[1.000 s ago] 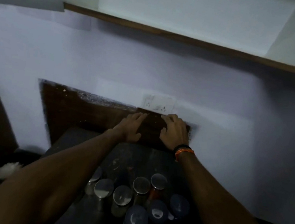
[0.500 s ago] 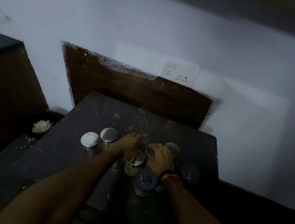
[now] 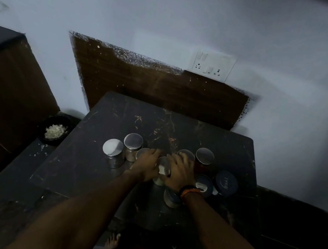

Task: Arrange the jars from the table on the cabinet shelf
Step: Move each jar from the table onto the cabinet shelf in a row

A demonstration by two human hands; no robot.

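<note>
Several jars stand in a cluster on the dark table [image 3: 93, 169]. Two silver-lidded jars [image 3: 113, 147] [image 3: 133, 141] are at the left, a silver-lidded jar with red contents [image 3: 205, 156] at the right, and dark-lidded jars [image 3: 226, 183] [image 3: 203, 185] at the front right. My left hand [image 3: 146, 165] and my right hand [image 3: 179, 173] close from both sides around a middle silver-lidded jar [image 3: 163, 166] that still stands on the table. Another jar [image 3: 169, 198] is partly hidden under my right wrist. The cabinet shelf is out of view.
A dark bowl of white bits [image 3: 54, 131] sits on a lower ledge left of the table. A brown panel [image 3: 159, 90] and a wall socket [image 3: 211, 65] are behind the table. A brown cabinet side [image 3: 5, 89] stands at the left.
The view has dropped from the upper cabinet shelf to the table. Both hands came down from the wall area to the jar cluster and closed in on the middle jar.
</note>
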